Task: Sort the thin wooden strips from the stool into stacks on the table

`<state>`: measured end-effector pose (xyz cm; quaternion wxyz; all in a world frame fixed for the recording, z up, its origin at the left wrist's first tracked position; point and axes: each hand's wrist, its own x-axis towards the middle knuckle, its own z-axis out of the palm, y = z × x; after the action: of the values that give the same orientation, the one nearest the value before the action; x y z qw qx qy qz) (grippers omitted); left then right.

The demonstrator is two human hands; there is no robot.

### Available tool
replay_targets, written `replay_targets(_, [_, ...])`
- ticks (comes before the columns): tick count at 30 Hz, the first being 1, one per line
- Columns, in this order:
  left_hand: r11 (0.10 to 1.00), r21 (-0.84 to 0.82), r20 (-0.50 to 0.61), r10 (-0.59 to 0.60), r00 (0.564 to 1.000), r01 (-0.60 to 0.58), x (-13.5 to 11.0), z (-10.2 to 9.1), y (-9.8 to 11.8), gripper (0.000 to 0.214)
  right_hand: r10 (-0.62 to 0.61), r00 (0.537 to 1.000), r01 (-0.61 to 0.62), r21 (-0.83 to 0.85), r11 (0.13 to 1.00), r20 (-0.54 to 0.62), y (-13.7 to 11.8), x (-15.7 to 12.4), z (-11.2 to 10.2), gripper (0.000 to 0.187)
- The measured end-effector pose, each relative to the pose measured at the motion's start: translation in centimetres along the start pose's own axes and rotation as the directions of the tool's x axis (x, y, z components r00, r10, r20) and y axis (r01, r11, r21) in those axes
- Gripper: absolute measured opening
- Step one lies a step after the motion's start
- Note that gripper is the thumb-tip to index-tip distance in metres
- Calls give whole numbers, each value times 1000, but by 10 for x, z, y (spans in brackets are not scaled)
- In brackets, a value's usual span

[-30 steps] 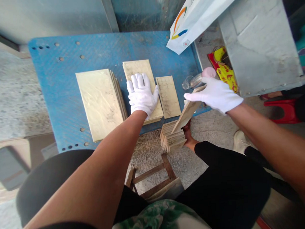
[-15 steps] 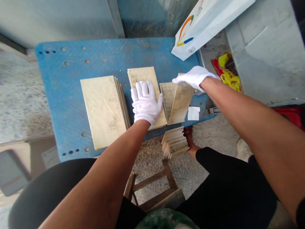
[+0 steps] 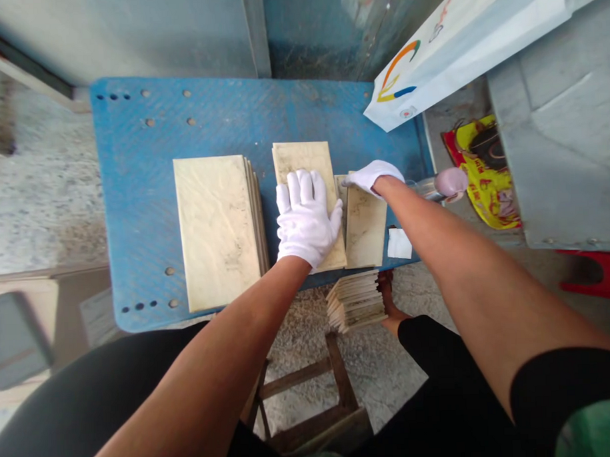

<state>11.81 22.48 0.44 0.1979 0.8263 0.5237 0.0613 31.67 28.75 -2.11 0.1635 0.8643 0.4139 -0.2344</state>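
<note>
My left hand (image 3: 306, 220), in a white glove, lies flat with fingers spread on a middle stack of pale tiles (image 3: 302, 158) on the blue table (image 3: 137, 168). My right hand (image 3: 372, 175), also gloved, rests its fingers on the far end of a narrow tile (image 3: 365, 226) lying just right of that stack. A taller stack of larger tiles (image 3: 215, 228) sits to the left. More tiles (image 3: 355, 300) are stacked below the table's near edge, by my leg.
A white bag with a coloured logo (image 3: 448, 43) hangs over the table's far right corner. A clear bottle with a pink cap (image 3: 446, 183) lies at the right edge, and a small white paper (image 3: 399, 243) is beside the narrow tile. A wooden stool (image 3: 311, 395) stands between my legs.
My right hand carried a tile from the low stack up to the table and laid it flat beside the middle stack. The left hand stayed pressed on its stack.
</note>
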Motion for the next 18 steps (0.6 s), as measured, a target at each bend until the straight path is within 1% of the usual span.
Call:
replay_targets(5, [1000, -2, 10, 2, 1000, -1, 0, -1, 0, 75, -27, 1000, 27, 7, 1000, -5, -6, 12, 17, 75])
replay_targets(11, [1000, -5, 7, 2, 1000, -2, 0, 1, -1, 75, 0, 999, 0, 0, 1000, -38, -11, 26, 31, 70])
replay_targets(16, [1000, 1, 14, -2, 1000, 2, 1, 1, -1, 75, 16, 997, -10, 79, 997, -75, -14, 25, 36, 69])
replay_targets(18, [1000, 0, 19, -1, 1000, 1, 1, 1, -1, 76, 17, 992, -1, 128, 992, -123, -16, 22, 37, 69])
